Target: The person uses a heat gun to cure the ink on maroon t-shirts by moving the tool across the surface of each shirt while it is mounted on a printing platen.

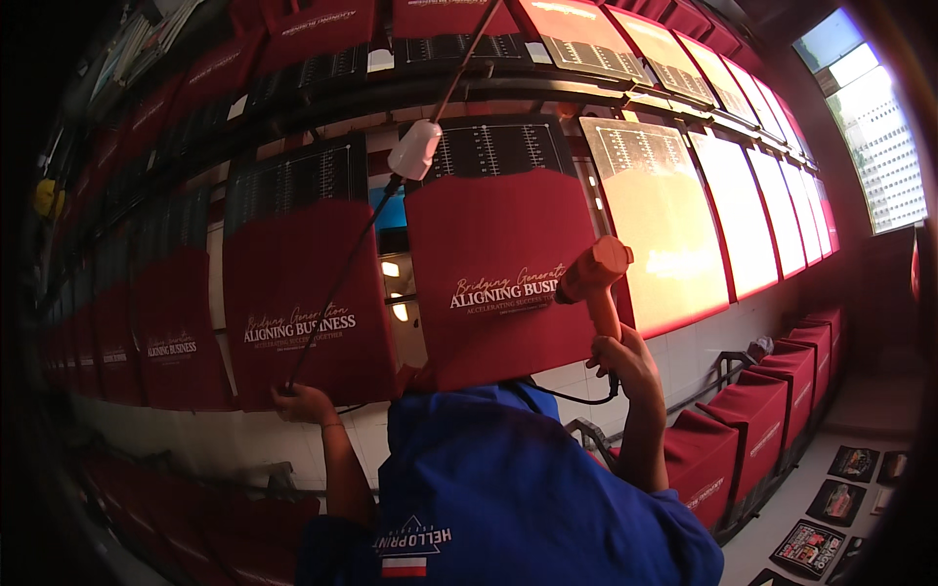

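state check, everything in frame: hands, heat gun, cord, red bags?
right hand: raised, gripping the heat gun handle
heat gun: held up, nozzle at the nearest red bag
left hand: at the lower edge of a hanging red bag, cord by it
cord: hangs slanted
red bags: hung in rows

Heat gun (593,276) in right hand (625,359) before the hanging panel (498,273); left hand (303,402) lower left, on its neighbour (298,293)
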Demonstrator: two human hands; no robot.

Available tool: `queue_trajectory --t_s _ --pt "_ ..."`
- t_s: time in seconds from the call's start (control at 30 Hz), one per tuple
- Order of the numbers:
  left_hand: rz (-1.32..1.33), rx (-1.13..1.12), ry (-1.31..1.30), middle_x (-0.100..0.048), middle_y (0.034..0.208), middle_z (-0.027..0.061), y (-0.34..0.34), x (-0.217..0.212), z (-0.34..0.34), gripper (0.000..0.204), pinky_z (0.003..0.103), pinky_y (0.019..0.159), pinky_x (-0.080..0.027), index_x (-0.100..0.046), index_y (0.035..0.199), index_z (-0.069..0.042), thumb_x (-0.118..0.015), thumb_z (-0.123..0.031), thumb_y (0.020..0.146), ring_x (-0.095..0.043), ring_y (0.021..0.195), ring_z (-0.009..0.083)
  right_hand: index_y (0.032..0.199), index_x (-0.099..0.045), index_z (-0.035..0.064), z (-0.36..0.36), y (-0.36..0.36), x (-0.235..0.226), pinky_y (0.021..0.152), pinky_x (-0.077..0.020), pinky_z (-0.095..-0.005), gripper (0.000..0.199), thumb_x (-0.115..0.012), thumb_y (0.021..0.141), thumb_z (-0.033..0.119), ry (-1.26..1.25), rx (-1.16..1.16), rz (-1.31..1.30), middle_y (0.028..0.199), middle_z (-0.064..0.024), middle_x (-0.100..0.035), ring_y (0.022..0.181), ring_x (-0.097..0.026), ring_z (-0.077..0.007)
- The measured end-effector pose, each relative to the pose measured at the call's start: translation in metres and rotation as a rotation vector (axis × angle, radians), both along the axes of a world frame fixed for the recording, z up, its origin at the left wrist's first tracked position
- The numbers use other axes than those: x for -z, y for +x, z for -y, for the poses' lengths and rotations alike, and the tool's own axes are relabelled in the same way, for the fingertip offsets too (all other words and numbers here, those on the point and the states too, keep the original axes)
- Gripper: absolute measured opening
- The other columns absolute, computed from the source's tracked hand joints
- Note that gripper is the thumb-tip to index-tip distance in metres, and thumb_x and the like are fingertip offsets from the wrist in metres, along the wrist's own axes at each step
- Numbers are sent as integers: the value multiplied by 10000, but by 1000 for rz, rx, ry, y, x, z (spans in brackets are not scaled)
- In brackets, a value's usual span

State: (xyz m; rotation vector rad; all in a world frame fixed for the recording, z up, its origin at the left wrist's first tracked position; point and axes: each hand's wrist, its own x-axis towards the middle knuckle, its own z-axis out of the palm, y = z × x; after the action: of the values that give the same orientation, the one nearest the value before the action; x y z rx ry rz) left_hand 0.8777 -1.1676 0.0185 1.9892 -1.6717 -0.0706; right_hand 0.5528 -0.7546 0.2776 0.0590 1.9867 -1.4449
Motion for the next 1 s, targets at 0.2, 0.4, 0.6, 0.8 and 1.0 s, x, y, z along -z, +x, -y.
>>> queue_trajectory --t_s 0.2,0.4,0.6,0.8,1.0 --pt "-80 -62 105 -361 1335 338 -3 -7 3 550 501 929 -446 -398 1413 -87 -415 -442 993 -471 1174 444 899 -553 23 -20 -15 -2 529 -468 -242 213 -603 856 225 -23 84 -6 719 -34 -581 623 -607 -107" --pt "-84 -64 235 -282 1407 328 29 -3 23 550 515 965 -427 -380 1434 -102 -334 -461 1020 -419 1235 452 918 -552 19 -29 -21 0 524 -469 -246 213 -593 859 219 -42 82 10 715 -30 -572 618 -610 -111" --pt "-26 54 139 -406 1357 295 97 -9 81 565 506 990 -429 -447 1364 5 -312 -433 1032 -440 1237 406 930 -570 11 -4 -6 0 537 -478 -251 202 -597 877 204 -60 40 83 727 -40 -591 625 -631 -136" --pt "-118 32 -21 -521 1269 291 139 -56 155 507 495 972 -470 -487 1292 93 -334 -316 1034 -545 1150 429 909 -551 8 68 39 -5 544 -470 -250 193 -563 837 186 -113 -44 122 706 -33 -563 636 -613 -124" --pt "-133 -168 -17 -518 1245 268 229 -55 304 460 511 967 -467 -461 1336 27 -355 -297 1027 -551 1119 424 962 -555 -13 175 115 1 531 -486 -255 214 -572 834 157 -107 -31 132 722 -37 -570 622 -610 -131"
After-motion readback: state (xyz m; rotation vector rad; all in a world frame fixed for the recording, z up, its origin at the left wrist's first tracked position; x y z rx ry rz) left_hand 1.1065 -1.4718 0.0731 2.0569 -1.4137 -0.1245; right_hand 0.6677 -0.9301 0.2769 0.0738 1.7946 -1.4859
